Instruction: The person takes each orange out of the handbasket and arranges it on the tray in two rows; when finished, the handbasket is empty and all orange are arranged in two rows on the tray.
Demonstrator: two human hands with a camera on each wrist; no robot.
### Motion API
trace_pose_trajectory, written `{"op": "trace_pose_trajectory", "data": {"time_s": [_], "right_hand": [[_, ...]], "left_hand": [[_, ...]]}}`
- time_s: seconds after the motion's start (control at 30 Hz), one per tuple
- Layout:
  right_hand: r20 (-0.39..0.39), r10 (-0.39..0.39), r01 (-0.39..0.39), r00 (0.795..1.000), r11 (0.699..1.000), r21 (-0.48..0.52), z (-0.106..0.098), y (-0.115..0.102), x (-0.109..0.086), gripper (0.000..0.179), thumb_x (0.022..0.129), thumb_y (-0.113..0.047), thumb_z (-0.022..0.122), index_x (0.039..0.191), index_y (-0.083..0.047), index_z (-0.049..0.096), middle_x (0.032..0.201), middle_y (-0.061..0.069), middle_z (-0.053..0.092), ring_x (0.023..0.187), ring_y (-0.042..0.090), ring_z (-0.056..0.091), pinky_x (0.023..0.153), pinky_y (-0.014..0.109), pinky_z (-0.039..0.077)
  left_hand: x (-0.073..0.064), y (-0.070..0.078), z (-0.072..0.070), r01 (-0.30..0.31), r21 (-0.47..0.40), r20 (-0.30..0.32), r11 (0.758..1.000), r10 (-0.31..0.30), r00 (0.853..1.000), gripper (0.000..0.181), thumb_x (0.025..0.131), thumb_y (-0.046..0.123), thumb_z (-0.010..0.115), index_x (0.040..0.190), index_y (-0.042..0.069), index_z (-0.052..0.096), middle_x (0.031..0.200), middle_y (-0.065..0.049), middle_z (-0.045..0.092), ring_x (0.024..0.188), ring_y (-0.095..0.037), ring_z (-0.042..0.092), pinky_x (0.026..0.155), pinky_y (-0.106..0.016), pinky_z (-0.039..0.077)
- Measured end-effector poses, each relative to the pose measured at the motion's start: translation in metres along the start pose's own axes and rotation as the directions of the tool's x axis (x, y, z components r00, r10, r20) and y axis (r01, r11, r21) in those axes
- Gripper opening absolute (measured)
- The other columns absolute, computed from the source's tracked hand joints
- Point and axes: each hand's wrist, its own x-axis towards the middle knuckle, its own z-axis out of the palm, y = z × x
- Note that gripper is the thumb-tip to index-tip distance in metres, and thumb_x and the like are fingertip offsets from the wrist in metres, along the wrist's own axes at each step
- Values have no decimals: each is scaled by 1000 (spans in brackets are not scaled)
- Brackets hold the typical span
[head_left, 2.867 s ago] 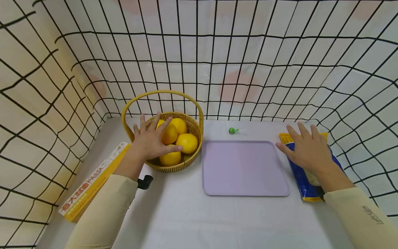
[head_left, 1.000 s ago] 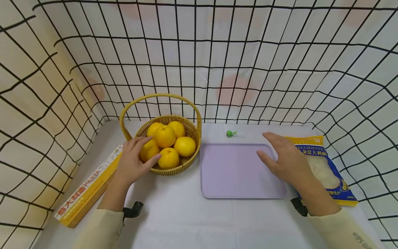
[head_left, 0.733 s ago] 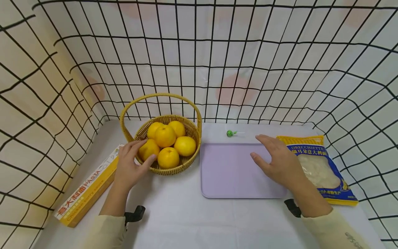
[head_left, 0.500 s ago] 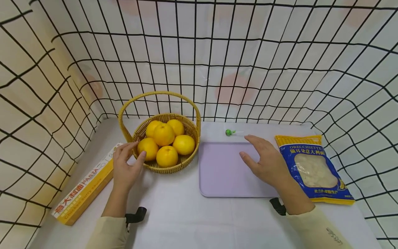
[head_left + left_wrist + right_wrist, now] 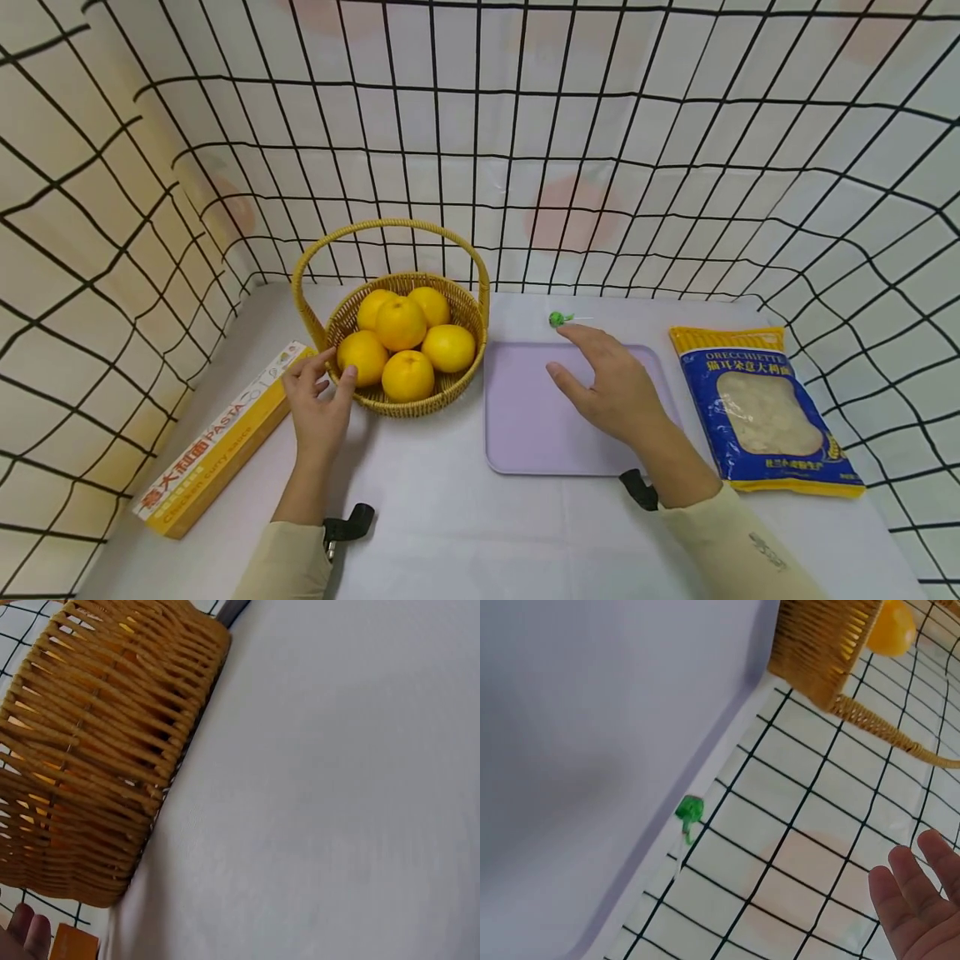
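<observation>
My left hand (image 5: 321,408) hovers by the left rim of a wicker basket (image 5: 420,407), its fingers loosely bent and holding nothing. In the left wrist view, the fingertips (image 5: 36,934) show at the lower left, just off the basket's woven side. Several yellow oranges (image 5: 401,323) fill the basket. My right hand (image 5: 611,387) is over a pale purple tray (image 5: 517,450), fingers extended and thumb spread, with nothing in it. Beyond the tray's far edge lies a small green-wrapped lollipop (image 5: 557,319), close to the right fingertips in the head view.
A long yellow pasta box (image 5: 225,442) lies slanted left of the basket. On the right is a blue and yellow bag of orecchiette (image 5: 765,412). Black wire grid (image 5: 570,158) walls the table at the back and both sides. White cloth (image 5: 465,533) covers the table.
My right hand has moved left from the orecchiette bag to above the tray, uncovering the bag. My left hand has drawn back from over the oranges to the basket's left rim.
</observation>
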Motion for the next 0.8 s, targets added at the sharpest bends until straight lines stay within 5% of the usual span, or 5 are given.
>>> {"op": "trace_pose_trajectory", "data": {"time_s": [0.2, 0.4, 0.8], "right_hand": [[0, -18, 18, 1000, 999, 51, 7, -10, 6, 56, 97, -40, 66, 146, -16, 55, 151, 9, 56, 141, 32, 51, 113, 56, 43], [-4, -36, 36, 999, 992, 123, 19, -19, 13, 53, 97, -39, 67, 143, -16, 57, 146, 5, 60, 137, 29, 55, 111, 54, 46], [20, -55, 50, 998, 976, 212, 50, -25, 19, 49, 98, -37, 65, 142, -16, 58, 144, 4, 61, 134, 26, 58, 110, 51, 48]], "left_hand": [[1, -4, 7, 75, 12, 40, 997, -75, 996, 47, 97, 21, 69, 140, 7, 57, 157, -21, 25, 147, -37, 32, 120, -60, 30], [3, -1, 15, 185, 23, 84, 982, -187, 979, 51, 102, 33, 60, 148, 12, 50, 169, -15, 12, 156, -41, 18, 124, -59, 24], [3, -10, 31, 160, -95, -7, 982, -162, 987, 47, 104, 26, 55, 148, 12, 48, 160, -9, 35, 152, -27, 30, 127, -50, 21]]}}
